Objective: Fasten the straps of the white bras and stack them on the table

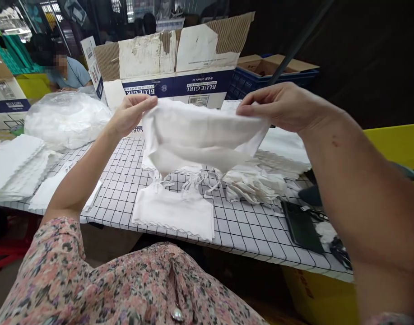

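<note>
A thin white garment (200, 128) is stretched in the air above the table, slightly blurred. My left hand (134, 110) pinches its upper left corner between thumb and fingers. At the upper right, my right hand (277, 106) is closed on the other end. Below it, a white strappy crop top (174, 207) with a wavy hem lies flat near the table's front edge. Thin white straps trail around its top. To the right sits a heap of ruffled off-white pieces (256, 183), partly behind the held garment.
A checked cloth covers the table (115, 180). Stacked white pieces (17, 167) and a clear plastic bag (66, 119) lie left. Behind stands a cardboard box (207, 83); a blue crate (240, 81) is beyond. A dark phone (301, 225) lies right. Another person (74, 74) sits far left.
</note>
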Action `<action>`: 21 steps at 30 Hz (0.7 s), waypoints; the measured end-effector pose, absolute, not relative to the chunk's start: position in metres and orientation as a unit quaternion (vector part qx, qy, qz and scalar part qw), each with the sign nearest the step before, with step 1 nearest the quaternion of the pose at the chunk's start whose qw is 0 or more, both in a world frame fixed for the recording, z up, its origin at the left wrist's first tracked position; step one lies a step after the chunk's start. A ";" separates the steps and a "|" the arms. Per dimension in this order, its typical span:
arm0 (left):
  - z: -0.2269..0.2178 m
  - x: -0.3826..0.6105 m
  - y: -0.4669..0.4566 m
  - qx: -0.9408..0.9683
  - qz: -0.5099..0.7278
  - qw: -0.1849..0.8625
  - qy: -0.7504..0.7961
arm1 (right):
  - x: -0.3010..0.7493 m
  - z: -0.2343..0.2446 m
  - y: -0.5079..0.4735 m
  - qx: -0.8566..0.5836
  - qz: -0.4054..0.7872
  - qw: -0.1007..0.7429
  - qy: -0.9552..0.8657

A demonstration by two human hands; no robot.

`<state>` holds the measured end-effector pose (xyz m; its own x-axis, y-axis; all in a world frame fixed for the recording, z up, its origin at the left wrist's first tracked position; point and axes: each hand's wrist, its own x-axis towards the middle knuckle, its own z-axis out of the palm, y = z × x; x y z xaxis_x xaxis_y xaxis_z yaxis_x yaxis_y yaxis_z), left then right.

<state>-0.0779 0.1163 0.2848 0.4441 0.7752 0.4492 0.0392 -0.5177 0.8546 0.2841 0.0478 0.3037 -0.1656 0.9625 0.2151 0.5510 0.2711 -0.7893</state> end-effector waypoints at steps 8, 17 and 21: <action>0.295 -0.048 0.101 0.817 0.267 0.446 0.250 | 0.219 0.290 0.061 -0.354 0.485 0.368 -0.710; 0.282 -0.065 0.084 0.773 0.244 0.515 0.278 | 0.203 0.287 0.068 -0.363 0.523 0.281 -0.718; 0.278 -0.069 0.079 0.763 0.247 0.526 0.285 | 0.189 0.286 0.068 -0.366 0.524 0.242 -0.730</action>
